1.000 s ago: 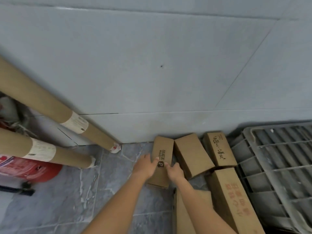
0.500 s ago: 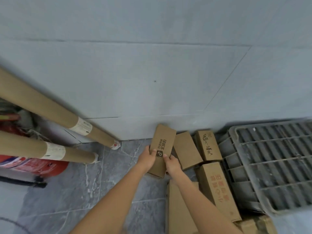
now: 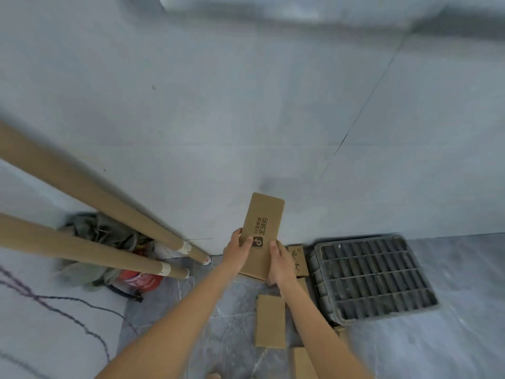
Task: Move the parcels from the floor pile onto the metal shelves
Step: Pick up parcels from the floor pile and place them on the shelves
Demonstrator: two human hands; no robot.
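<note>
A long brown cardboard parcel [image 3: 263,231] with dark print is lifted off the floor, its far end pointing up against the grey wall. My left hand [image 3: 237,248] grips its left edge, thumb on the printed face. My right hand [image 3: 281,262] grips its right edge near the lower end. Below on the floor lie more brown parcels: one with script print [image 3: 297,259] by the wall, a plain one [image 3: 270,320] between my forearms, and another [image 3: 303,362] at the bottom edge. No metal shelves are in view.
A dark grey plastic pallet [image 3: 373,277] lies on the floor right of the parcels. Two long cardboard tubes [image 3: 90,187] lean against the wall at left, above a red fire extinguisher [image 3: 139,279] and a bundle of grey cloth [image 3: 101,236].
Both hands closed on the printed parcel and raised it from the floor pile. The view has pulled back and up, so the floor parcels look smaller and lower.
</note>
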